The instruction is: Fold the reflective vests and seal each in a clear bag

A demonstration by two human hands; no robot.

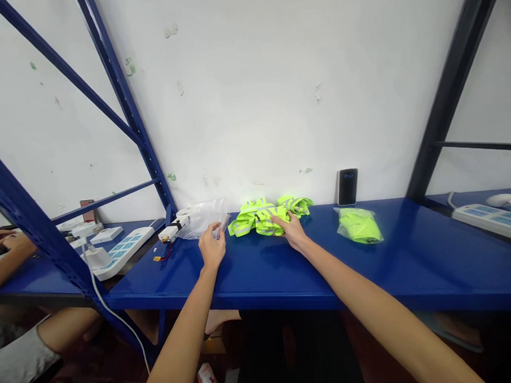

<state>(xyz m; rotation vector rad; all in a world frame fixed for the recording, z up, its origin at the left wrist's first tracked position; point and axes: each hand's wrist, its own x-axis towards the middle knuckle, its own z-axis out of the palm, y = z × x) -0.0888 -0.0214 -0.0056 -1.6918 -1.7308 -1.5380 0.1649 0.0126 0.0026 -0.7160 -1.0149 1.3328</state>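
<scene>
My left hand (212, 245) pinches the edge of a clear plastic bag (203, 216) that lies on the blue shelf (277, 271) near the wall. My right hand (291, 230) rests on a loose heap of neon yellow reflective straps (263, 215), its fingers curled onto the fabric. A second bundle of the same yellow straps, packed in a clear bag (359, 225), lies to the right of my right hand.
A black device with a blue display (348, 186) stands against the wall. A small white fan (173, 226) and a white power strip (121, 250) lie left. Another power strip (489, 218) sits far right. Another person's hands (1, 245) work at far left. Blue frame bars (127, 107) slant across.
</scene>
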